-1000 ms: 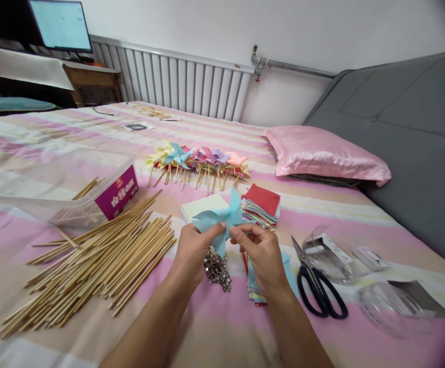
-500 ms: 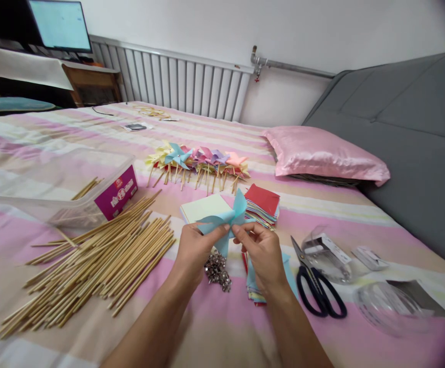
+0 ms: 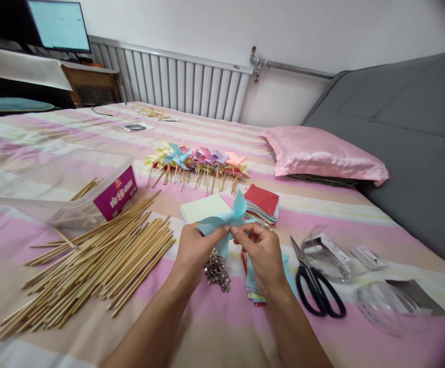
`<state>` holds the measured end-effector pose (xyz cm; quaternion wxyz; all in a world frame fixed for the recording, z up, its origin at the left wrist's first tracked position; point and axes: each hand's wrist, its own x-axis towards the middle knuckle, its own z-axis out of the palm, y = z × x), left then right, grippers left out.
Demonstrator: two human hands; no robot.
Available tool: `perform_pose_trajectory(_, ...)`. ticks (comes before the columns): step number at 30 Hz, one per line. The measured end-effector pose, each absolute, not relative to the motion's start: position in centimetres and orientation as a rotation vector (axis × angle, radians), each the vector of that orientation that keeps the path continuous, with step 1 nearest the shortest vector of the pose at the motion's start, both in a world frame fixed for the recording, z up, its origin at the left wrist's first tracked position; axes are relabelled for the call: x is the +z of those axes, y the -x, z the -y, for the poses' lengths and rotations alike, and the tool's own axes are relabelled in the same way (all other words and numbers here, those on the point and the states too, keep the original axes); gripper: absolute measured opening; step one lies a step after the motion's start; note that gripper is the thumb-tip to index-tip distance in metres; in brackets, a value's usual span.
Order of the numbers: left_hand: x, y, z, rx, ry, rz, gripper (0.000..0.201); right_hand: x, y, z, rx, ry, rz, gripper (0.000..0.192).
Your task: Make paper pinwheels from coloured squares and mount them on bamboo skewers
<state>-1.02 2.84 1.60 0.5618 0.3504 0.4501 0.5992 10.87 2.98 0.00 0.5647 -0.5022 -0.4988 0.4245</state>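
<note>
Both hands hold a light blue paper pinwheel point(image 3: 226, 220) above the striped bed. My left hand point(image 3: 194, 253) pinches its left side and my right hand point(image 3: 263, 250) pinches its centre from the right. Below the hands lies a heap of shiny metal pins point(image 3: 217, 271). A stack of cut coloured paper point(image 3: 253, 286) sits under my right wrist. Further back are a pale yellow paper pad point(image 3: 203, 207) and a stack of coloured squares with red on top point(image 3: 261, 204).
A pile of bamboo sticks point(image 3: 92, 266) lies at the left beside a clear plastic box point(image 3: 72, 186). Finished pinwheels point(image 3: 197, 161) lie in a row behind. Black scissors point(image 3: 316, 286), clear packaging point(image 3: 324, 250) and a plastic lid point(image 3: 389, 306) sit right. A pink pillow point(image 3: 322, 153) rests against a grey sofa.
The blue pinwheel has tilted and dropped slightly between my fingers as both hands work at its centre. The hands have stayed almost in place.
</note>
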Motion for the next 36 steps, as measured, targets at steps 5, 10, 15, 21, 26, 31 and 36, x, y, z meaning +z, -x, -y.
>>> perform_pose_trajectory(5,1.63,1.07,-2.76,1.386,-0.84,-1.052,0.015,-0.02,-11.0,-3.02,0.98,1.19,1.179,0.022)
perform_pose_trajectory(10,1.62,1.11,-2.8,1.383,-0.841,-1.029,0.016,0.05,-11.08,-3.08,0.973,1.197,1.188,0.022)
perform_pose_trajectory(15,1.61,1.18,-2.8,1.382,-0.86,-1.018,0.014,0.1,-11.24,-3.08,0.958,1.196,1.207,0.022)
perform_pose_trajectory(21,1.57,1.32,-2.8,1.387,-0.877,-1.011,0.018,0.19,-11.33,-2.96,0.95,1.205,1.229,0.024)
perform_pose_trajectory(26,1.53,1.26,-2.79,1.386,-0.818,-1.03,0.015,0.27,-11.14,-2.81,0.99,1.165,1.218,0.025)
perform_pose_trajectory(31,1.75,1.06,-2.78,1.39,-0.664,-1.042,0.022,0.55,-10.87,-2.6,1.043,1.037,1.097,0.035)
perform_pose_trajectory(36,1.7,0.71,-2.69,1.393,-0.601,-0.967,0.022,0.86,-10.67,-2.54,1.158,0.928,0.969,0.064)
